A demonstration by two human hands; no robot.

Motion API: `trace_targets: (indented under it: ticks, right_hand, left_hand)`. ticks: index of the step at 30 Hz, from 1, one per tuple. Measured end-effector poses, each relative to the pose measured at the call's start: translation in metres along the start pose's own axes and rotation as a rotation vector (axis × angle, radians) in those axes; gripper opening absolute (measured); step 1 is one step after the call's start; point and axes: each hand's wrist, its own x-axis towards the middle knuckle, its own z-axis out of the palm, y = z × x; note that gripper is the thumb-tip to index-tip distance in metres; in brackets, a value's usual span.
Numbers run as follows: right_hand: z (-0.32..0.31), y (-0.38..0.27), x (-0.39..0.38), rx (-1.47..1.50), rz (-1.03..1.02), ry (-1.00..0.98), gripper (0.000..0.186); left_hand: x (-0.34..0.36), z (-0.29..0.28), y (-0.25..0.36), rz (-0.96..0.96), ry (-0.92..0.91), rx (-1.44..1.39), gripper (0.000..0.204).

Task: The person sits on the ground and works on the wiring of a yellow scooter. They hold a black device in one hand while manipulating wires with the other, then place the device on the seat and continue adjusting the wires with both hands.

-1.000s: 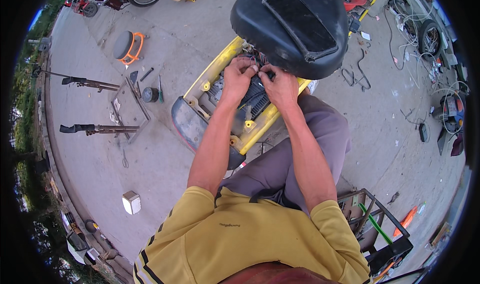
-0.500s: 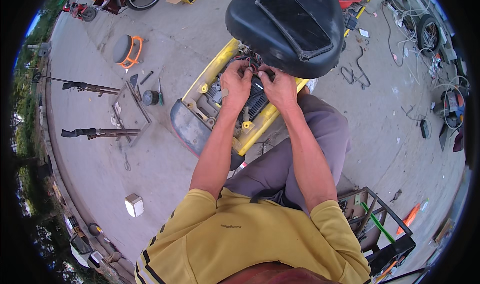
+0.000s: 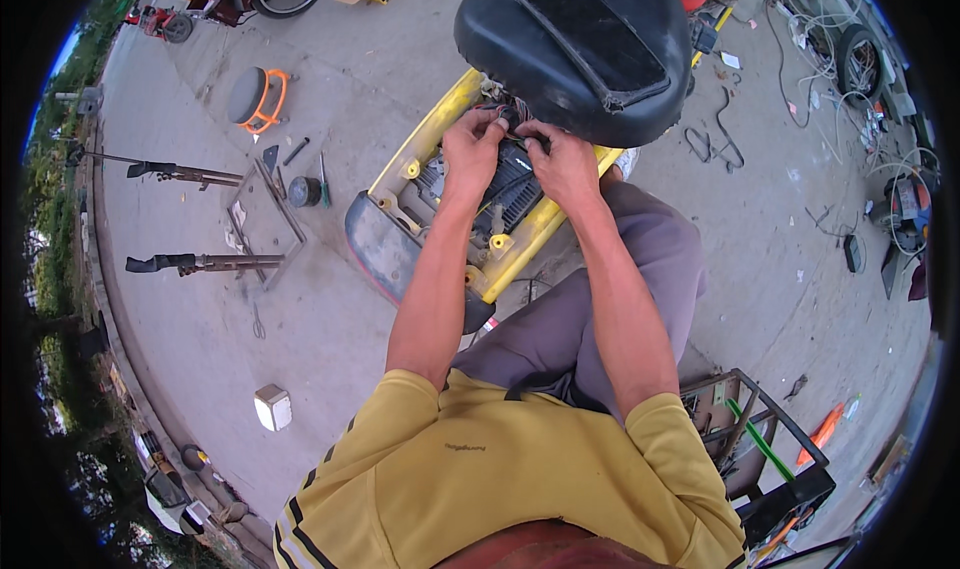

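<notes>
A yellow-framed scooter body (image 3: 425,129) lies in front of me with its inner bay uncovered. Inside it, thin dark and reddish wires (image 3: 512,112) bunch up below the black seat (image 3: 480,29). My left hand (image 3: 472,154) pinches at this bundle from the left, thumb against the fingers. From the other side my right hand (image 3: 562,164) closes thumb and fingers on the wires too. Exactly which strands each hand holds is hidden by the fingers. Under my hands sits a black finned box (image 3: 518,201). The bay's near end is a dark grey tail panel (image 3: 382,249).
Left of the scooter lies a metal frame with two black-gripped bars (image 3: 230,262), beside a round dark tin (image 3: 303,192) and a screwdriver (image 3: 323,181). An orange-legged stool (image 3: 262,99) stands beyond. Tangled cables (image 3: 825,64) lie far right; a black metal frame (image 3: 760,419) is near right.
My hands stay at the wires, with fingers slightly shifted and a dark piece now showing between them. The whole view has moved slightly.
</notes>
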Motion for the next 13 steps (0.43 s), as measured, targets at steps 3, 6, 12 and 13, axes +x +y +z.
trace_targets:
  ticks: [3,6,12,13]
  right_hand:
    - [0.005,0.002,-0.001,-0.061,-0.001,0.057,0.018]
    - [0.008,0.001,-0.003,-0.075,-0.015,0.111,0.018]
    - [0.002,0.002,-0.003,-0.033,-0.004,0.109,0.017]
    - [0.002,0.001,-0.003,-0.038,-0.007,0.108,0.018]
  left_hand:
    - [-0.004,0.003,0.001,0.001,0.02,-0.048,0.015]
    - [-0.011,0.003,0.01,-0.019,0.001,-0.109,0.015]
    - [-0.016,-0.001,0.015,-0.078,-0.033,-0.062,0.018]
    - [-0.015,0.0,0.016,-0.076,-0.034,-0.062,0.018]
